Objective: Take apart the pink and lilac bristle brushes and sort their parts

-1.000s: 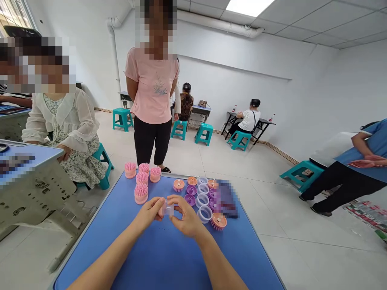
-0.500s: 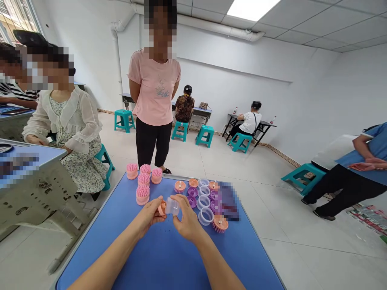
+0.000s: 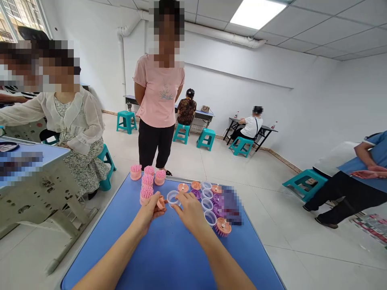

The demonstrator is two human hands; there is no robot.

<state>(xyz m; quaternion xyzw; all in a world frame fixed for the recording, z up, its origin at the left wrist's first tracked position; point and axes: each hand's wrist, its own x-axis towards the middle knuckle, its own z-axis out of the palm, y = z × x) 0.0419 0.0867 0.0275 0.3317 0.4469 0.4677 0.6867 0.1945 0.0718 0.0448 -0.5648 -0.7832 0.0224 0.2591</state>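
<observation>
My left hand is closed round a small orange plastic part, its thumb on top. Just to the right, my right hand grips a clear plastic cup-like ring by its right side, with the opening turned upward. The ring and the orange part are apart. Beyond my left hand stand several pink bristled brushes. On the right lie a column of clear rings, purple round parts and orange round parts with bristles underneath.
A blurred dark object lies at the blue table's right edge. A person in a pink shirt stands past the far edge. To the left, another person sits by a neighbouring desk. Green stools stand behind.
My right hand has drawn the clear ring away from the orange part and tipped its opening upward. The seated person on the left has stretched an arm out. The view has shifted slightly.
</observation>
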